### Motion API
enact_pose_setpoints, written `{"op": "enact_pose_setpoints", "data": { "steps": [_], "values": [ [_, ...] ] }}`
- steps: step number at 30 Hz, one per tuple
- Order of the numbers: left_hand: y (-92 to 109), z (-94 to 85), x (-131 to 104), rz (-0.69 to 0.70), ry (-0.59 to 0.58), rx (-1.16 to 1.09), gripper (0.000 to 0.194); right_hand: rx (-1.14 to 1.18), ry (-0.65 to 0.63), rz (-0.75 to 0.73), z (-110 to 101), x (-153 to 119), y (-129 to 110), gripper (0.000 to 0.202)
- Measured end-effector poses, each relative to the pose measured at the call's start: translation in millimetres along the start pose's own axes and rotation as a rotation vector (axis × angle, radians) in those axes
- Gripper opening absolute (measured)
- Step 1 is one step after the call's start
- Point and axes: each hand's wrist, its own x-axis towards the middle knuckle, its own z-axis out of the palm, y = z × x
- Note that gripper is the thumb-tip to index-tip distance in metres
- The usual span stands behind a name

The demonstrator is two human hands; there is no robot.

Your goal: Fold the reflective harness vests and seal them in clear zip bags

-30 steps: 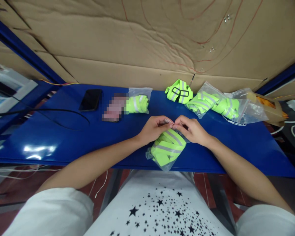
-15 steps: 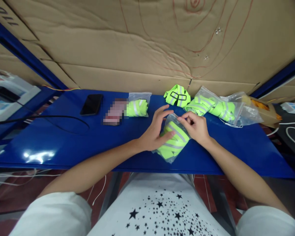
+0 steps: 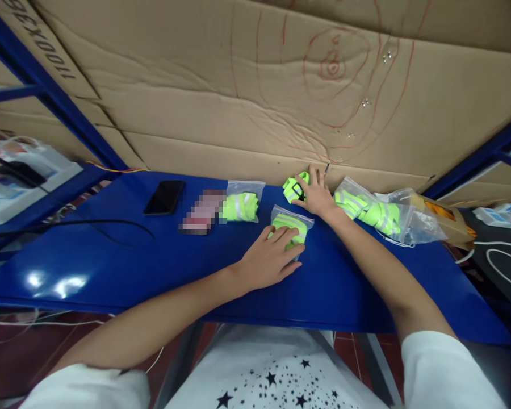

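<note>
A clear zip bag with a folded neon-yellow reflective strap (image 3: 287, 220) lies flat near the middle of the table. My left hand (image 3: 269, 257) rests over its near part, fingers spread and covering some of it. Farther back, my right hand (image 3: 317, 193) reaches to a loose bundle of neon-yellow reflective strap (image 3: 293, 191) with a black buckle. The fingers of that hand are apart, with the fingertips at the bundle's right side; part of the bundle is hidden behind them. Another bagged reflective strap (image 3: 241, 207) lies to the left.
More bagged reflective straps (image 3: 377, 215) lie at the back right, beside a cardboard box (image 3: 445, 216). On the left are a black phone (image 3: 164, 197), a blurred pink item (image 3: 202, 213) and a black cable (image 3: 89, 220). Cardboard (image 3: 196, 113) walls off the back of the blue table (image 3: 123, 255).
My right hand has let go of the bag's top and moved back to the loose strap bundle. The bag now lies lower on the table under my left hand. The view has tilted up.
</note>
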Motion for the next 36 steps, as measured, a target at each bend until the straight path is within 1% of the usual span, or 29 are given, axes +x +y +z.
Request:
{"op": "enact_pose_setpoints", "data": {
  "steps": [2,4,6,9,11,13,14,15,16,17,18,19,20,21,22,24,26,27,29,30,32,34,35,36],
  "values": [
    [-4,3.7,-1,-0.05,0.023,-0.01,0.03,0.028,0.035,-0.028,6,-2,-4,0.064],
    [-8,8.8,0,-0.078,0.044,-0.019,0.029,0.07,0.078,-0.049,5,-8,-3,0.047],
    [-15,15.5,5,-0.089,0.056,-0.006,0.03,0.13,0.149,-0.04,-5,-12,5,0.042],
    [-34,27.5,21,-0.134,0.073,-0.008,0.031,0.221,0.29,0.02,-28,-11,18,0.042],
    [-50,34.1,34,-0.188,0.097,-0.067,0.03,0.422,0.401,0.074,-42,-14,20,0.041],
    [-62,36.3,47,-0.225,0.129,-0.089,0.034,0.771,0.475,0.158,-52,-23,15,0.045],
    [-64,35.1,51,-0.242,0.162,-0.12,0.04,0.961,0.479,0.208,-55,-32,11,0.05],
    [-64,32.5,54,-0.258,0.204,-0.192,0.046,1.111,0.455,0.262,-57,-42,5,0.055],
    [-60,28.7,56,-0.27,0.246,-0.333,0.053,1.211,0.405,0.308,-58,-53,-1,0.058],
    [-54,24.1,56,-0.279,0.27,-0.541,0.058,1.288,0.34,0.344,-57,-65,-7,0.058],
    [-47,19.1,53,-0.288,0.264,-0.803,0.06,1.35,0.262,0.376,-55,-77,-14,0.056],
    [-39,14.3,50,-0.301,0.213,-1.09,0.059,1.392,0.178,0.399,-52,-89,-19,0.054],
    [-31,10.0,45,-0.334,0.137,-1.345,0.058,1.408,0.108,0.404,-48,-100,-25,0.052],
    [-24,6.7,39,-0.378,0.072,-1.543,0.058,1.388,0.061,0.383,-44,-110,-29,0.051],
    [-18,4.5,33,-0.425,0.016,-1.689,0.058,1.335,0.045,0.337,-39,-118,-33,0.05],
    [-12,3.2,22,-0.505,-0.033,-1.844,0.06,1.175,0.08,0.2,-32,-131,-39,0.05],
    [-10,4.4,14,-0.531,-0.032,-1.881,0.063,1.061,0.103,0.09,-26,-138,-43,0.05],
    [-11,5.1,12,-0.535,-0.024,-1.868,0.066,1.045,0.093,0.069,-24,-140,-43,0.051],
    [-14,5.6,10,-0.551,0.012,-1.823,0.07,1.039,0.08,0.081,-22,-142,-41,0.051],
    [-15,5.2,10,-0.571,0.029,-1.813,0.07,1.023,0.1,0.101,-21,-142,-39,0.052],
    [-19,3.4,12,-0.638,0.083,-1.826,0.067,0.945,0.186,0.137,-19,-140,-33,0.06],
    [-23,1.8,13,-0.706,0.159,-1.838,0.062,0.831,0.292,0.133,-21,-139,-28,0.068],
    [-25,1.7,14,-0.739,0.201,-1.829,0.06,0.771,0.348,0.114,-24,-140,-27,0.067],
    [-26,2.3,14,-0.773,0.25,-1.81,0.057,0.711,0.401,0.082,-28,-141,-28,0.061]
  ]
}}
